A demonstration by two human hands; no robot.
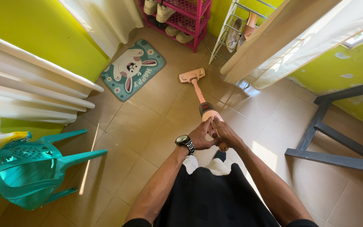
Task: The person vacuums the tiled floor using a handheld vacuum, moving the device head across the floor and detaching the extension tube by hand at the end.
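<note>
Gripping: pink stick vacuum (201, 101), handle clasped by fingers of left hand (201, 135) and right hand (225, 133); head rested on tiled floor (135, 126) near rabbit mat (133, 68).

I'm seeing bare forearms here, a dark round-faced wristwatch (185, 142) strapped on the left wrist. Just below the wristwatch, a black top (215, 197); beside it, white socks (206, 164) peeking out past the hem.
</note>
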